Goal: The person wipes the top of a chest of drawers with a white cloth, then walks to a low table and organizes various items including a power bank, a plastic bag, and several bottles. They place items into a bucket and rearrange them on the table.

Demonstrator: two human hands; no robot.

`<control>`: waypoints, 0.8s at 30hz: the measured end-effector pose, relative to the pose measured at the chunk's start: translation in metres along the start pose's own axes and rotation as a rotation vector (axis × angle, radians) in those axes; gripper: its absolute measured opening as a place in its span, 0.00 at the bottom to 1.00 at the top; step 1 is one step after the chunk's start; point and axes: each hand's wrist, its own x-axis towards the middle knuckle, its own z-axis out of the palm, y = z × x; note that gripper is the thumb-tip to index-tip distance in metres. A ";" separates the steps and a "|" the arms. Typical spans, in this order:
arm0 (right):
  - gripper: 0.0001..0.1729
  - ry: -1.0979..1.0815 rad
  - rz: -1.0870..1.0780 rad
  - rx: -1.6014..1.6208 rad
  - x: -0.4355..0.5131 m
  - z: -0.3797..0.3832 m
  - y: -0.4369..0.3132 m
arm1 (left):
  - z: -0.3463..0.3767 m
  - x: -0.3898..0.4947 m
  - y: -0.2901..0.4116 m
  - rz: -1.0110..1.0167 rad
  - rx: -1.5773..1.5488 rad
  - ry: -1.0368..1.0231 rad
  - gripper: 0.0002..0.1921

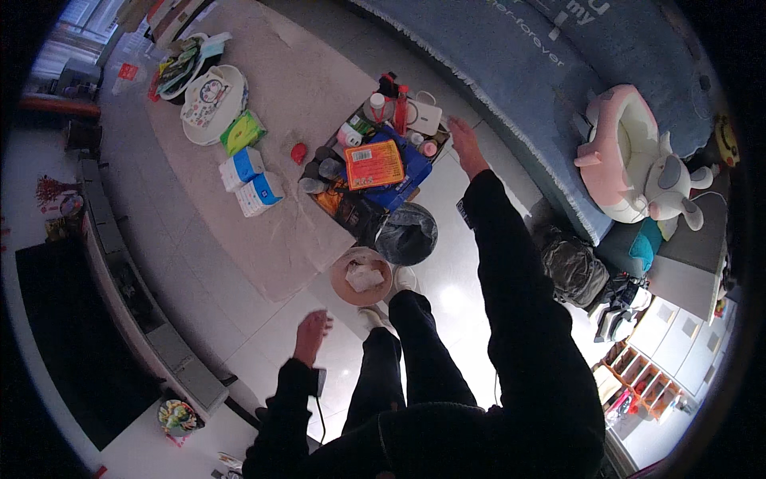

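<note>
My right hand is stretched out beside the right end of a crowded storage box; whether it touches the box I cannot tell. Closest to its fingers is a white power bank. A red bottle, a blue box and an orange packet are among the box's contents. Low over the floor, my left hand hangs with loosely bent fingers and nothing visible in it. Ahead of my feet stand a bin with a dark liner and a pinkish bin holding white tissue.
The box rests on a covered table. Blue-and-white cartons, a green tissue pack and an oval white tray lie farther left on it. At right is a blue-covered sofa with a plush seat and a dark bag nearby.
</note>
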 end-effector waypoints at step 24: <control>0.35 -0.283 0.372 0.497 -0.117 0.023 0.022 | -0.005 0.219 0.156 0.048 -0.463 -0.240 0.28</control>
